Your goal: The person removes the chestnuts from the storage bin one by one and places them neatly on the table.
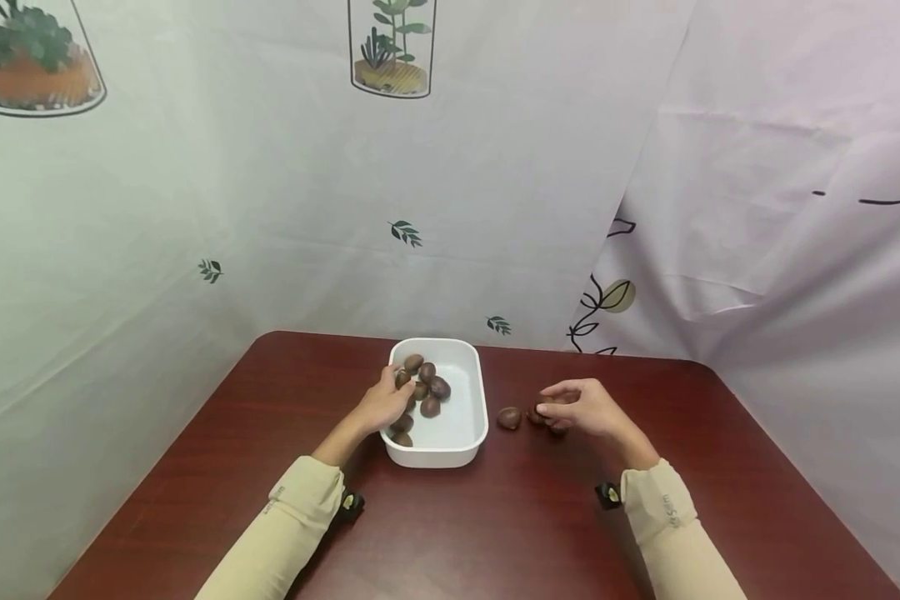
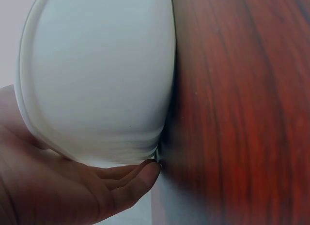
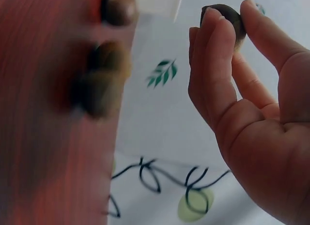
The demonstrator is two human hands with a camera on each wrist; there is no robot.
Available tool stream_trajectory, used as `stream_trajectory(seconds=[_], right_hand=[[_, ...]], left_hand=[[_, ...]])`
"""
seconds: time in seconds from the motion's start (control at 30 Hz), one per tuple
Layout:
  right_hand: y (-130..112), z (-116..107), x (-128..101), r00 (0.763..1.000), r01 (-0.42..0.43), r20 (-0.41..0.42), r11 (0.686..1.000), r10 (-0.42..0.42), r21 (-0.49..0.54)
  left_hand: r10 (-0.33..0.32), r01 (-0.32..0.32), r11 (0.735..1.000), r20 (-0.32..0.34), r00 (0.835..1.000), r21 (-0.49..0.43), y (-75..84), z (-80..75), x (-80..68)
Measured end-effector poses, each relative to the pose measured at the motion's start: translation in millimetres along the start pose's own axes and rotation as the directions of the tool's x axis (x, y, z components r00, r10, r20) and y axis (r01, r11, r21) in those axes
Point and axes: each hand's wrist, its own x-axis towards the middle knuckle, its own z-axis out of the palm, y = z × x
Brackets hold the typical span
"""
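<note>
My left hand (image 1: pixel 385 404) grips the left rim of a white rectangular dish (image 1: pixel 465 417), thumb over the edge. In the left wrist view its fingers (image 2: pixel 138 186) curl against the dish's outer wall, low by the tabletop. Several brown chestnuts (image 1: pixel 431 407) lie in the dish, mostly along its left half. To the right of the dish, my right hand (image 1: pixel 587 410) pinches one chestnut (image 3: pixel 237 24) between thumb and fingertips, raised off the table. Below and beside that hand a few loose chestnuts (image 1: pixel 508 418) rest on the tabletop, partly hidden by the fingers.
The dark red wooden table (image 1: pixel 495 533) has rounded far corners. A pale cloth (image 1: pixel 307 192) printed with plants hangs behind it and along both sides. Each wrist carries a small black device (image 1: pixel 608 496) just by the sleeve cuff.
</note>
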Motion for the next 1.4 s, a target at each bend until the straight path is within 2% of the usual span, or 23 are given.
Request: stream_trajectory(seconds=[0.27, 0.43, 0.7, 0.87, 1.03, 1.2, 1.4], right_hand=[[23.4, -22.5, -4.3, 0.996, -0.034, -0.079, 0.999, 0.034, 0.002], [33.8, -33.2, -9.1, 0.993, -0.062, -0.099, 0.998, 0.062, -0.002], [50.4, -40.7, -13.3, 0.986, -0.138, -0.095, 0.990, 0.136, -0.019], [58.1, -41.6, -11.3, 0.986, -0.152, -0.069, 0.988, 0.150, -0.026], [62.2, -38.2, -10.2, 0.987, -0.154, -0.060, 0.988, 0.152, -0.032], [61.2, -35.8, -11.1, 0.985, -0.161, -0.068, 0.986, 0.159, -0.034], [52.3, -37.4, -13.9, 0.973, -0.211, -0.113, 0.973, 0.201, -0.093]], left_hand=[[0.013, -0.013, 1.000, -0.017, 1.000, 0.002, 1.4, 0.9, 0.2], [0.005, -0.005, 1.000, -0.018, 1.000, -0.002, 2.1, 1.4, -0.7], [0.002, -0.002, 1.000, -0.017, 1.000, 0.003, -0.6, 1.8, 0.4], [-0.004, 0.003, 1.000, -0.016, 1.000, -0.029, -1.0, 2.9, -1.0], [-0.026, 0.026, 0.995, -0.003, 1.000, -0.092, -2.4, 3.3, -3.6], [-0.005, 0.005, 0.998, -0.008, 1.000, -0.070, -2.7, 2.4, -3.4], [0.002, -0.003, 0.999, -0.014, 1.000, -0.041, -2.4, 2.6, -1.5]])
